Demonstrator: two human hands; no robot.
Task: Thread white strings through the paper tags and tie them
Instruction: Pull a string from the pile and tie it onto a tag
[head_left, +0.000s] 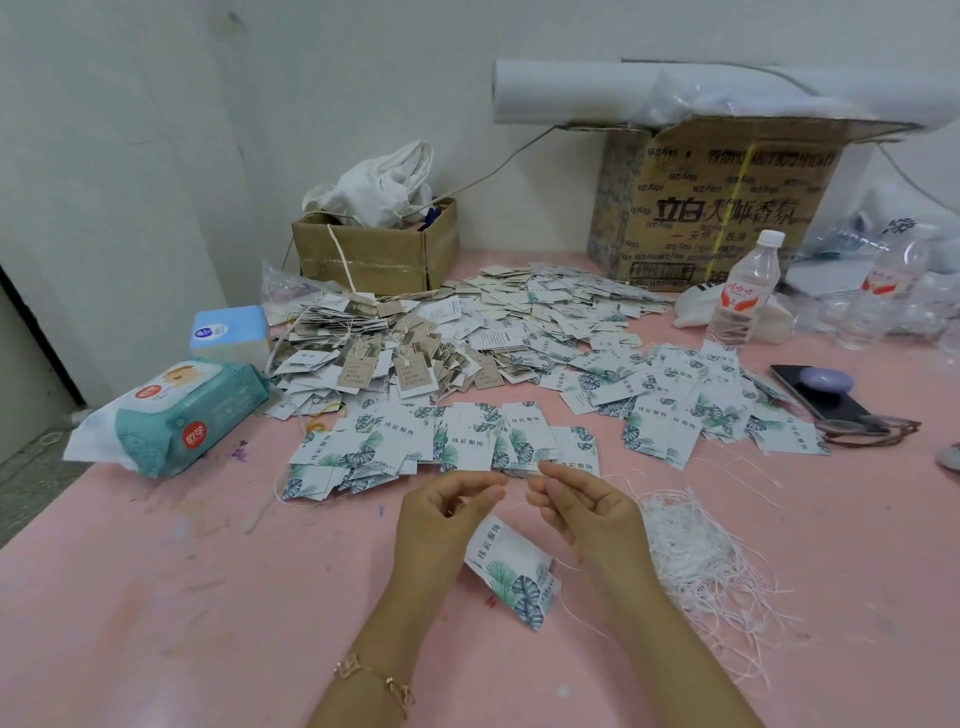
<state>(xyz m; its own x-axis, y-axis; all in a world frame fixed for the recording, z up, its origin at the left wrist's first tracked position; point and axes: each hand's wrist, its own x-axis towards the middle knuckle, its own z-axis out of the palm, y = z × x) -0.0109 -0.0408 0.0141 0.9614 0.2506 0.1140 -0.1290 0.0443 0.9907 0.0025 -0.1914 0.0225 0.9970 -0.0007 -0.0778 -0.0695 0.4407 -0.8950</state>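
White leaf-printed paper tag (511, 571) dangles below the left hand (441, 525) and right hand (587, 514), both pinching its thin white string (569, 565).

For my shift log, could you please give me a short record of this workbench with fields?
Hands: left hand and right hand each pinch a white string
Tag in work: one leaf-printed tag below the hands, tilted
Loose strings: pile beside the right hand
Tag heap: spread behind the hands
Left side: wet wipes pack
Right side: water bottle, phone
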